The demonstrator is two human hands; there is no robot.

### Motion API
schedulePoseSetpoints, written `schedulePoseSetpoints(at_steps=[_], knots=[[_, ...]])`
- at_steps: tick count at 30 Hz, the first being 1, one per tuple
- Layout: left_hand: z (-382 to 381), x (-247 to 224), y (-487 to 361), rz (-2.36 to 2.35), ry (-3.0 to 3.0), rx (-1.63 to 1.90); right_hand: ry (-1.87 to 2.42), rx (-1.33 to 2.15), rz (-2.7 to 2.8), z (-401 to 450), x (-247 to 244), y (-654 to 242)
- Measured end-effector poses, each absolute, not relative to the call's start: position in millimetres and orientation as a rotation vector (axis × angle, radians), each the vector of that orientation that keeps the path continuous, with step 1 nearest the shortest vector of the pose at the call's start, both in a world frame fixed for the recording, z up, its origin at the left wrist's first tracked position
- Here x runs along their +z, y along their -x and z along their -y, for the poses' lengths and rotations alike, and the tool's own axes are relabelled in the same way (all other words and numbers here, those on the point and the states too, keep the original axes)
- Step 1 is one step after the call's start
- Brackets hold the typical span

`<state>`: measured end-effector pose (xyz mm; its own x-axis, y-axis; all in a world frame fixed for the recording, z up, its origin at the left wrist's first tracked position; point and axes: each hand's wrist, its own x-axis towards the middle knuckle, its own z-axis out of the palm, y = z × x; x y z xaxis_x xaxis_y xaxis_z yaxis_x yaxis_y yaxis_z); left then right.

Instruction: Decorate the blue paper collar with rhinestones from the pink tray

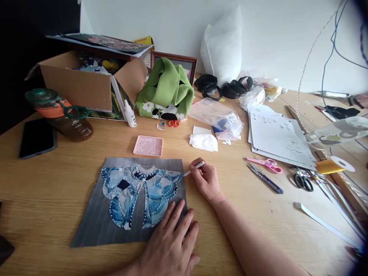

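A dark grey sheet (94,214) lies on the wooden table, bearing a blue and white patterned garment-shaped cutout (156,191) edged with small white beads. My left hand (172,237) rests flat on the sheet's lower right corner, fingers spread. In my right hand (205,182) a slim white pen-like stick (197,165) is pinched, its tip at the right end of the cutout's upper edge. Whether the tip carries a bead is too small to tell. Beyond the sheet sits a pink tray (148,146) with many tiny white beads scattered in it.
A white glue bottle (130,115), a green bag (165,90) and an open cardboard box (83,84) stand at the back. On the left are a drink bottle (69,119) and a phone (38,138). Pink scissors (266,165), thread snips (264,178) and papers (273,130) lie right.
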<state>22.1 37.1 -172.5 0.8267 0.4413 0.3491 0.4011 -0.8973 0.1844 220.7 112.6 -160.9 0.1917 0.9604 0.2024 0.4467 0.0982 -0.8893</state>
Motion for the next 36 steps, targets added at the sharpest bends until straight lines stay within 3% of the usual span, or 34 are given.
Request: schedulePoseSetpoints(at_steps=[36], knots=[[-36.8,-174.6,-23.6,-0.666,-2.885,0.602,1.505,0.647,1.431,-110.3,-165.5,-222.1]])
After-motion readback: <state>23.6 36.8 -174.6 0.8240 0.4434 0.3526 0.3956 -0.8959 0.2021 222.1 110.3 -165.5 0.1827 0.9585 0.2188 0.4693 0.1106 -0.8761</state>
